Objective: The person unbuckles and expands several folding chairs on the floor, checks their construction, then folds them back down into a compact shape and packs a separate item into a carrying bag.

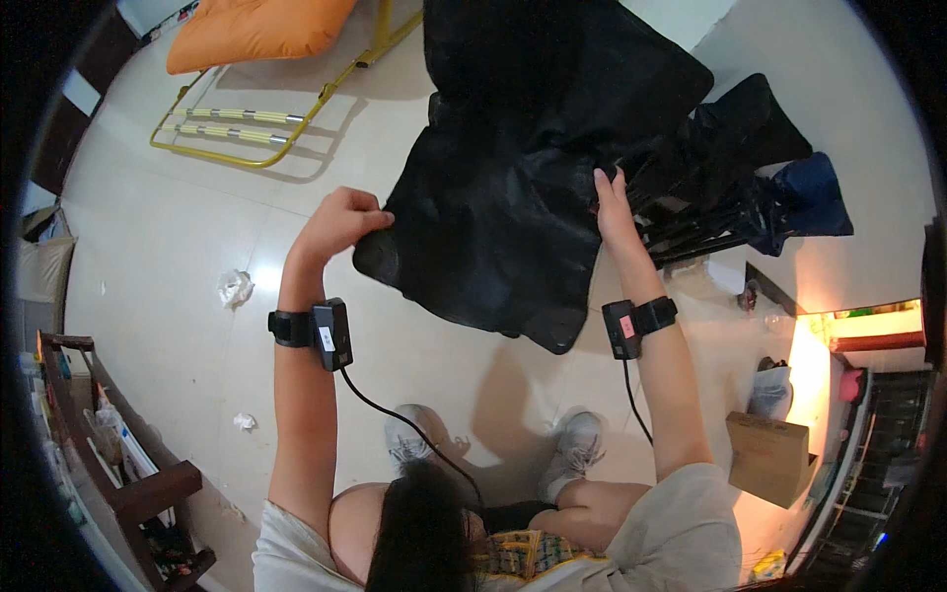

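A wide black fabric sheet [493, 217], like the seat and back of a folding camp chair, spreads out in front of me. At its near left corner, my left hand [345, 219] pinches the edge between thumb and fingers. My right hand [614, 202] grips the sheet's right side, its thumb upright against the cloth and most of its fingers hidden. Just right of that hand, dark folded poles [700, 235] lie together, joined by more black cloth [755, 128]. A dark blue fabric piece [814, 197] covers their far right end.
An orange cushion [258, 35] rests on a yellow metal frame [222, 148] at the far left. Crumpled tissue [235, 288] lies on the tiled floor. A cardboard box [771, 456] stands at right, a brown wooden rack [148, 491] at left. Cables hang from both wrist devices.
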`<state>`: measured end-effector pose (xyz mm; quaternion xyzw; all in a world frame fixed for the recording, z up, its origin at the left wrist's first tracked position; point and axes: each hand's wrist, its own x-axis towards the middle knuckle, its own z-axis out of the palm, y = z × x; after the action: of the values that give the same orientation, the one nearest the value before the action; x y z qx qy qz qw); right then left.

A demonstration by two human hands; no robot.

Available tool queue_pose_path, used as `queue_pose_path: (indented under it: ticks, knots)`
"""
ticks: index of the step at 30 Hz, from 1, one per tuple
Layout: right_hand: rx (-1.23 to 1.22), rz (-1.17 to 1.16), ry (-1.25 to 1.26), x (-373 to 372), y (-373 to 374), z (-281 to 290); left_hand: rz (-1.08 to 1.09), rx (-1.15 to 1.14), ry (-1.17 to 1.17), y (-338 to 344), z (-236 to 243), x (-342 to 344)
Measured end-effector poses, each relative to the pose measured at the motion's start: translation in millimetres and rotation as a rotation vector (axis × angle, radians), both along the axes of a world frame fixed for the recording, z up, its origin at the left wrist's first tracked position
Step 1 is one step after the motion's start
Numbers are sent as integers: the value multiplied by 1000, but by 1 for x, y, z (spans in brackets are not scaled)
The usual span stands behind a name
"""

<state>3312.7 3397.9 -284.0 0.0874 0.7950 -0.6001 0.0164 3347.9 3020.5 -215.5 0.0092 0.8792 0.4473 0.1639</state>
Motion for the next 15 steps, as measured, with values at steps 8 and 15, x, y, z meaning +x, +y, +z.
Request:
queue_pose_path:
  ticks: [8, 15]
  knots:
    - [-118, 259, 99, 61, -18, 31, 184, 439, -2, 9, -31, 43]
    - [-704, 41, 93, 138, -50, 5, 286, 658, -95, 13, -50, 55]
